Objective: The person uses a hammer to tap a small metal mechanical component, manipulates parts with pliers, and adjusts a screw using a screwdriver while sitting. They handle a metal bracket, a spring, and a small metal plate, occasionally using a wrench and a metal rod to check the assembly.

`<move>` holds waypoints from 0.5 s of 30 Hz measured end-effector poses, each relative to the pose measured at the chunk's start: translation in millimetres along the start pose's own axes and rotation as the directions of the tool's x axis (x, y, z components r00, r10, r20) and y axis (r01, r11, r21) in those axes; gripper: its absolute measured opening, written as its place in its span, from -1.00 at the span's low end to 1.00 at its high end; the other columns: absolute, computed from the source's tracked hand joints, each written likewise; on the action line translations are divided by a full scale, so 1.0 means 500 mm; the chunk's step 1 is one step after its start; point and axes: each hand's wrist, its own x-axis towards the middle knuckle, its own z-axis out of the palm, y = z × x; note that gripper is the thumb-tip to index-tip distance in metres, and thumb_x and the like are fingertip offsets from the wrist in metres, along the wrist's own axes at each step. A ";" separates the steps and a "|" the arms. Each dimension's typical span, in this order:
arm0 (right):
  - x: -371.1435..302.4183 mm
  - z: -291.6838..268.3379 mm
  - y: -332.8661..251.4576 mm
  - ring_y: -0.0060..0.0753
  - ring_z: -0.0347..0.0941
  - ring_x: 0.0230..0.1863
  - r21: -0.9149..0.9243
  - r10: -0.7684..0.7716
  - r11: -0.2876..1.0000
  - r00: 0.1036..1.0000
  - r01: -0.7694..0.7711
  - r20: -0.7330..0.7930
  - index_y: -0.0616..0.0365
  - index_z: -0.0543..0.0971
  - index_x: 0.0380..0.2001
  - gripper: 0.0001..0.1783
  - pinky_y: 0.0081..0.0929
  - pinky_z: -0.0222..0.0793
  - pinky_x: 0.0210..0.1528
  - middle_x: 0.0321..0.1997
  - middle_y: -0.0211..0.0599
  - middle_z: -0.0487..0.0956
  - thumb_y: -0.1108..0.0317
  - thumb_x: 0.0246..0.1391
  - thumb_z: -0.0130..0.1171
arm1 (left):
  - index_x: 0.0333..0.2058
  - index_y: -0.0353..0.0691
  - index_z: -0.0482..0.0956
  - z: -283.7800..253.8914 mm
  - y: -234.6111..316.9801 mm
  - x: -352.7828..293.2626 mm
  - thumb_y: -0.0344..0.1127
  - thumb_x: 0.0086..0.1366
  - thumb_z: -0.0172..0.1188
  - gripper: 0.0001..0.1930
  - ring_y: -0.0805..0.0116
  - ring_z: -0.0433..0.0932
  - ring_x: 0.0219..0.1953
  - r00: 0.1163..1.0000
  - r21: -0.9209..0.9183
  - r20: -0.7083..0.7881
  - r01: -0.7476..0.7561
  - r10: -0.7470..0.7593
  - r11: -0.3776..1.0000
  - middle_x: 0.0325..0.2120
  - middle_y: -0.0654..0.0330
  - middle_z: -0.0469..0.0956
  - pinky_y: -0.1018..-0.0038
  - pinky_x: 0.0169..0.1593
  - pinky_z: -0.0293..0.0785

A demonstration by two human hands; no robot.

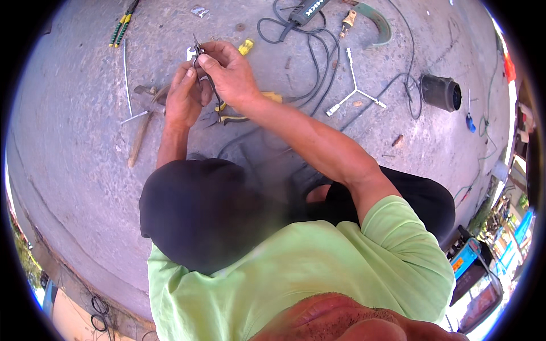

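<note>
My left hand (pixel 185 95) and my right hand (pixel 232 75) meet at the upper left, over the concrete floor. Both are closed around a thin dark piece (pixel 197 48) with a narrow tip pointing up past the fingers. My right thumb and fingers pinch it from the right; my left fingers curl beneath. A dark cord-like length (pixel 214 88) hangs below the pinch. Its exact kind is too small to make out. A silver open-ended wrench head (pixel 190 54) shows beside my fingertips, its handle hidden. Just beyond my right hand lies a yellow-handled screwdriver (pixel 245 46).
A hammer (pixel 140 136) and a bent metal rod (pixel 127 79) lie left of my hands, yellow-and-black pliers (pixel 230 118) below them. Green-and-yellow-handled pliers (pixel 120 31), a corded power tool (pixel 307 12), a Y-shaped wrench (pixel 355 88) and a black cylinder (pixel 438 92) lie further out.
</note>
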 end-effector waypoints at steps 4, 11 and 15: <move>0.014 -0.022 0.009 -0.34 0.61 -0.05 -0.096 -0.120 0.987 0.990 0.127 0.073 0.36 0.49 0.06 -0.60 -0.39 0.55 -0.01 -0.02 -0.10 0.64 0.29 0.28 0.22 | 0.12 -0.23 0.38 -0.014 -0.008 0.002 -0.13 0.48 0.11 -0.62 0.48 0.44 -0.53 1.000 -0.087 0.013 -0.026 0.027 0.996 -0.15 0.06 0.61 0.55 -0.50 0.32; -0.018 -0.073 -0.008 -0.05 0.54 0.13 -0.813 0.146 0.527 0.916 0.247 0.373 0.17 0.55 0.09 -0.42 -0.16 0.43 0.18 0.03 -0.06 0.62 0.07 0.08 0.35 | 0.08 -0.13 0.44 -0.052 0.036 -0.037 -0.10 0.49 0.12 -0.68 0.49 0.40 -0.56 0.996 -0.232 0.024 -0.073 0.080 0.970 -0.12 0.03 0.61 0.53 -0.46 0.36; -0.078 -0.161 0.090 -0.03 0.29 0.33 -0.786 0.133 -0.028 0.781 0.618 0.610 0.04 0.47 0.20 -0.24 0.03 0.18 0.34 0.22 -0.12 0.44 0.06 -0.09 0.44 | 0.01 -0.10 0.44 -0.065 0.050 -0.048 -0.09 0.48 0.15 -0.72 0.46 0.43 -0.56 0.992 -0.331 0.097 -0.048 0.085 0.942 -0.14 0.01 0.64 0.51 -0.48 0.35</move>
